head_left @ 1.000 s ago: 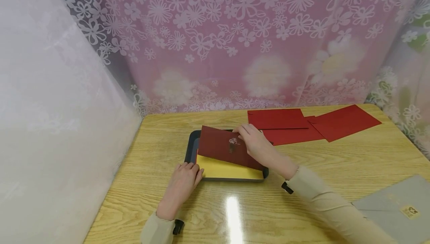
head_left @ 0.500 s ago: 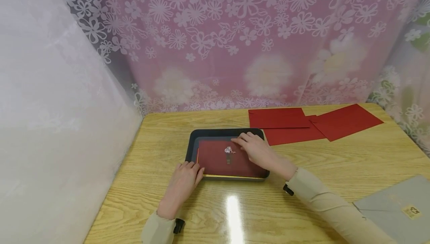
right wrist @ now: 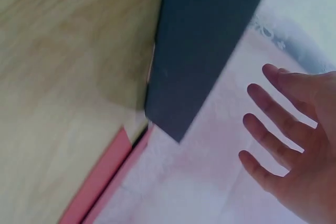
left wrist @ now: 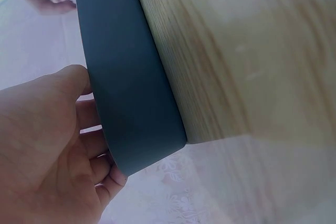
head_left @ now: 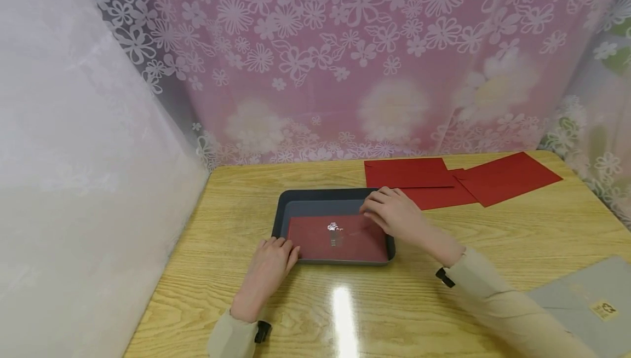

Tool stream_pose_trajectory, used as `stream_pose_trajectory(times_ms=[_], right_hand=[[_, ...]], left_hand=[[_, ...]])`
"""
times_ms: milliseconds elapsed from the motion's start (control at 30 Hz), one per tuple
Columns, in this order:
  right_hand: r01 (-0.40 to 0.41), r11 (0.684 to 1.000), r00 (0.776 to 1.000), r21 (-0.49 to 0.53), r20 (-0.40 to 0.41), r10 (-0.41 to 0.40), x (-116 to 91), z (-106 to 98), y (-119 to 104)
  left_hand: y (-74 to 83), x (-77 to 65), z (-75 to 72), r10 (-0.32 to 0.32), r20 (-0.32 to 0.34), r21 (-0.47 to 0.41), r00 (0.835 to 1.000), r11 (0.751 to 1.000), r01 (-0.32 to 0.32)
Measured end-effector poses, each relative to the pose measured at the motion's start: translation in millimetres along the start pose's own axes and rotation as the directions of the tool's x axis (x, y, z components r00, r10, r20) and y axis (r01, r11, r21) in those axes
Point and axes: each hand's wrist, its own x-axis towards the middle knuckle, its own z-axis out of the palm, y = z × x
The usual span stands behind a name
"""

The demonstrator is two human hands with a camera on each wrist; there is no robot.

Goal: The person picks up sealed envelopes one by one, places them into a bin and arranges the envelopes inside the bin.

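A dark red envelope (head_left: 320,240) with a silvery flower print lies flat in a dark grey baking tray (head_left: 320,194), against its near side. My left hand (head_left: 272,262) holds the tray's near left corner; in the left wrist view its thumb and fingers lie along the tray wall (left wrist: 126,77). Over the right end of the envelope is my right hand (head_left: 394,213), with nothing in it. Its fingers are spread and loosely bent in the right wrist view, apart from the tray wall (right wrist: 194,51).
Several red envelopes (head_left: 409,173) lie overlapping at the back right of the wooden table (head_left: 236,199). A grey envelope (head_left: 577,292) with a gold label is at the front right, partly behind my right sleeve. A flowered curtain (head_left: 305,100) hangs behind the table.
My right hand lowered the dark red envelope into the tray over the yellow sheet, let go, and moved a little right. The envelope now lies nearer the tray's front; my left hand stayed put.
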Motion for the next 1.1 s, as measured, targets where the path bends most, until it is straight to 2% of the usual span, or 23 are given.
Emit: stream_pose_trajectory(times_ms=[200, 467, 700, 867, 967, 1100], right_hand=[[0.037, 0.998, 0.993, -0.043, -0.111, -0.042, -13, -24, 9], [0.031, 0.997, 0.977, -0.078, -0.21, -0.046, -37, -51, 16], [-0.006, 0.996, 0.974, -0.094, -0.227, -0.016, -67, -72, 27], [-0.034, 0.994, 0.974, -0.101, -0.227, 0.01, -98, -86, 43], [-0.102, 0.988, 0.977, -0.115, -0.197, 0.078, -123, -96, 54], [-0.211, 0.965, 0.971, -0.153, -0.147, 0.189, -156, -105, 68]], left_hand=[[0.7, 0.2, 0.1, 0.005, -0.008, 0.0, 1.0, 1.0, -0.005], [1.1, 0.2, -0.2, 0.007, -0.011, -0.009, 1.0, 1.0, -0.007], [2.0, 0.0, -0.6, -0.005, 0.009, -0.013, 1.0, 1.0, 0.005], [3.2, 0.3, -1.3, -0.002, 0.007, -0.017, 1.0, 1.0, 0.002], [2.8, 0.9, -1.2, -0.004, 0.012, -0.017, 1.0, 1.0, 0.004], [2.2, 1.4, -1.2, -0.008, 0.026, -0.015, 1.0, 1.0, 0.009]])
